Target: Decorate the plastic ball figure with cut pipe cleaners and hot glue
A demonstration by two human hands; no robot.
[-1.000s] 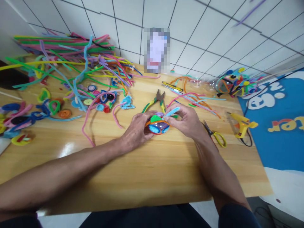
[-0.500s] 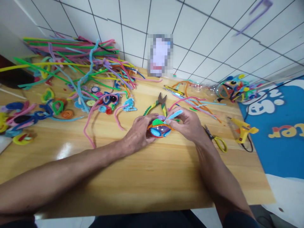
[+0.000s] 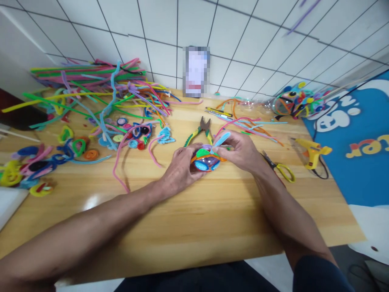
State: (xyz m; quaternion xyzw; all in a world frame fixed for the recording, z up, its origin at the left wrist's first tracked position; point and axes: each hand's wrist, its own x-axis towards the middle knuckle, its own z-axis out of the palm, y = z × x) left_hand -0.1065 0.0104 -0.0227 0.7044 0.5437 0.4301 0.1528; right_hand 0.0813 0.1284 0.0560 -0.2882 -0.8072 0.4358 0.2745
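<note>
- Decorated clear piece (image 3: 209, 159): near mid-view on my head camera, between the two hands over the worktop (image 3: 182, 227). I can't tell whether it rests on the wood.
- Key relation: it lies right of the left hand (image 3: 182, 165) and left of the right hand (image 3: 238, 152). I judge the left hand nearer, touching its left side; the right works by its upper right edge.
- Left hand: curled around that side, thumb toward me, fingers on the far side.
- Right hand: thumb and finger pinched narrow on a light-blue strip (image 3: 223, 138).
- Strip's axis: slanting up and rightward, away from me. Lower end meets the piece's top by the green patch (image 3: 202, 152); contact unclear.
- Piece's facing: blue ovals and orange band toward me. It looks broader side to side, but with the left end covered I can't settle its long axis.
- Just beyond: pliers (image 3: 204, 127), tips pointing away from me.
- Right of the right hand: scissors (image 3: 274, 165), then a yellow glue gun (image 3: 314, 154).
- Far left: bundle of coloured strips (image 3: 88, 74); phone (image 3: 197, 73) upright by the tiled wall.
</note>
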